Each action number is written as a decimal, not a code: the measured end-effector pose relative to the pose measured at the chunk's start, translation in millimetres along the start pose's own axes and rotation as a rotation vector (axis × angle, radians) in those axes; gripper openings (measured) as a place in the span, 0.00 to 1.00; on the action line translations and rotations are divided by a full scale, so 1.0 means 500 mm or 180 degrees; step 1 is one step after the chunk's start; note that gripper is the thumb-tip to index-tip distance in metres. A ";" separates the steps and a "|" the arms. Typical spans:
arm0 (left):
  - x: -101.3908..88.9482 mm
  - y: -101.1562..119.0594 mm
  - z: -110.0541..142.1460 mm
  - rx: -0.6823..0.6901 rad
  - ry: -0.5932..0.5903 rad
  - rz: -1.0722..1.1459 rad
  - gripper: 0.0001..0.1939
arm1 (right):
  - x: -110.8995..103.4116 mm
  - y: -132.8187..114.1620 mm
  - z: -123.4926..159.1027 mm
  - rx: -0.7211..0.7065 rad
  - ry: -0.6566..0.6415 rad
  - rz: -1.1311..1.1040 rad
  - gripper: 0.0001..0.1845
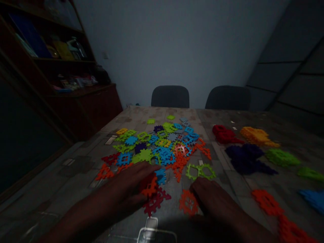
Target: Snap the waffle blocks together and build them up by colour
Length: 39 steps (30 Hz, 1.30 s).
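Note:
My left hand (pixel 133 177) is curved over the near edge of a heap of toothed plastic building tiles. An orange tile (pixel 151 186) sits between its fingers and thumb. Just below that lies a dark red tile (pixel 155 202), and a blue tile (pixel 160 176) shows beside the fingertips. My right hand (pixel 209 194) has its fingers curled at the right edge of another orange tile (pixel 188 202); its thumb is hidden. Beyond its knuckles lie joined light-green frame tiles (pixel 200 171).
The mixed heap (pixel 162 145) spreads over the table's middle. On the right are sorted piles: red (pixel 222 134), yellow (pixel 257 135), purple (pixel 246 157), green (pixel 282 157), blue (pixel 314 199) and orange (pixel 268 202). Two chairs (pixel 170 96) stand behind the patterned tablecloth (pixel 83 168).

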State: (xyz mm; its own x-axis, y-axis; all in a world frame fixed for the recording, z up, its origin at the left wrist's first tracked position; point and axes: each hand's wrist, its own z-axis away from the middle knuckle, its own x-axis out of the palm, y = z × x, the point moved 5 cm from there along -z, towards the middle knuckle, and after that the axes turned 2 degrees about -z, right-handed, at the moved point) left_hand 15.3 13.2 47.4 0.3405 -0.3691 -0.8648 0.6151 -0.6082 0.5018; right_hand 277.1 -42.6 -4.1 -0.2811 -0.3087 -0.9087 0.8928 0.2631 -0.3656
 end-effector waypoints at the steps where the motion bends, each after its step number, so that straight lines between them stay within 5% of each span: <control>1: 0.003 0.004 0.000 -0.0042 -0.0022 0.0013 0.35 | -0.007 -0.005 -0.002 0.0054 -0.0012 0.0017 0.23; 7: 0.033 0.046 -0.015 -0.0168 0.0117 0.0071 0.40 | -0.051 0.011 0.023 0.0409 -0.0147 -0.0029 0.18; 17: 0.149 0.140 -0.069 0.0009 -0.0055 -0.0003 0.46 | -0.088 0.030 0.032 0.0282 0.0210 -0.0278 0.07; 22: 0.161 0.186 -0.112 -0.0152 -0.0050 -0.0190 0.48 | -0.098 0.040 0.033 0.0272 0.0392 -0.0277 0.05; 26: 0.117 0.161 -0.109 -0.0257 0.0251 -0.0214 0.35 | -0.100 0.038 0.039 0.0146 0.0353 -0.0438 0.08; 30: 0.029 0.060 -0.080 -0.0568 0.0776 -0.0257 0.23 | -0.090 0.011 0.040 -0.0517 -0.0032 -0.0841 0.33; 33: -0.031 -0.010 -0.056 -0.0660 0.0789 -0.0265 0.21 | -0.073 -0.004 0.037 -0.0762 -0.0408 -0.0832 0.46; 36: -0.078 -0.029 -0.030 -0.0447 0.0871 -0.0227 0.20 | -0.060 -0.006 0.031 -0.0771 -0.0500 -0.0701 0.47; 39: -0.078 -0.022 -0.016 -0.0528 0.0457 -0.0100 0.19 | -0.054 -0.005 0.025 -0.0867 -0.0393 -0.0771 0.39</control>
State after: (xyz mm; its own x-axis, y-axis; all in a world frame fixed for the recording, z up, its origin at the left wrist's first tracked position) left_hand 0.9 39.8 75.3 0.4099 -0.2407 -0.8798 0.7315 -0.4894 0.4747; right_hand 286.9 -46.2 23.8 -0.4131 -0.4951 -0.7644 0.6747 0.3973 -0.6220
